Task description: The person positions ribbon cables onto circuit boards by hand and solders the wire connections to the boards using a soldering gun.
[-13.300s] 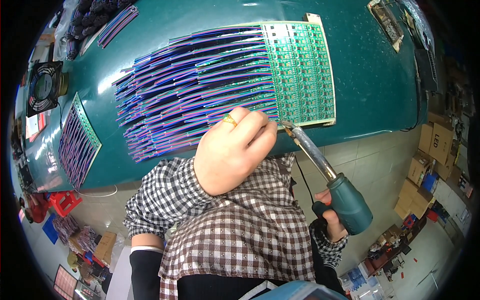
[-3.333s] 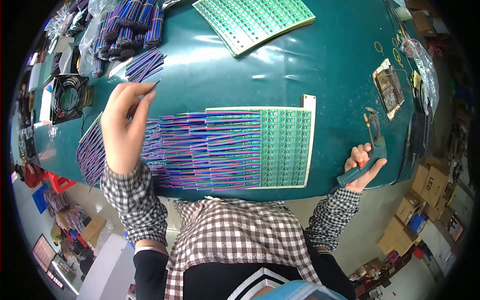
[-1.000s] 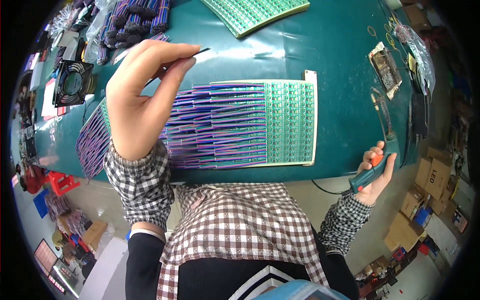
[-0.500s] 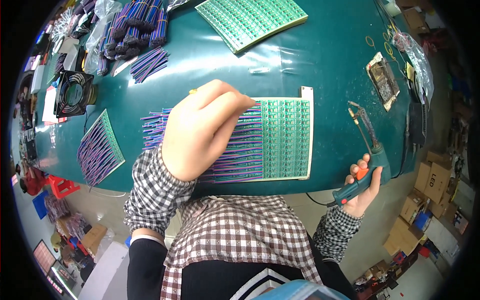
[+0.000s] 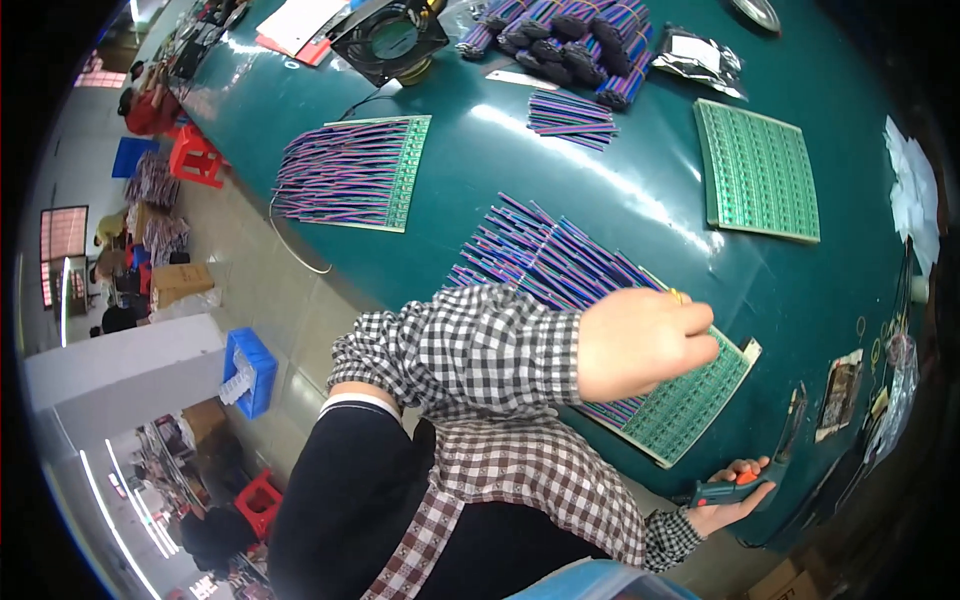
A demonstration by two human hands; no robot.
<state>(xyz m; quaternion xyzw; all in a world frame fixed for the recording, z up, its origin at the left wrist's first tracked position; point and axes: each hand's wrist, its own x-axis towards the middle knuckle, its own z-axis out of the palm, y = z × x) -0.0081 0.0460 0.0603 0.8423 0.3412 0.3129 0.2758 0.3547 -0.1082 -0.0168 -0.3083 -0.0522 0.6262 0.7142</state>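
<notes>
My left hand [image 5: 645,343] is closed above the green circuit-board panel [image 5: 685,410], its knuckles up and a yellow band on one finger. Whatever its fingertips hold, if anything, is hidden beneath the hand. Thin blue, purple and black wires [image 5: 555,250] lie in rows across the panel's left part and stick out past its edge. Off to the right, my right hand [image 5: 722,514] grips a green soldering gun [image 5: 718,493] with an orange trigger, its tip pointing away over the table.
A second wired panel [image 5: 408,175] lies at left, near a black fan [image 5: 388,42]. Loose wires [image 5: 572,120] and bundled wires [image 5: 570,45] are at the back. A stack of bare boards [image 5: 762,170] sits back right; a grimy tray [image 5: 840,395] lies beyond the soldering gun.
The view has swung left, so the table appears turned. My left hand remains over the panel with fingers now more curled from view. My right hand still holds the soldering gun.
</notes>
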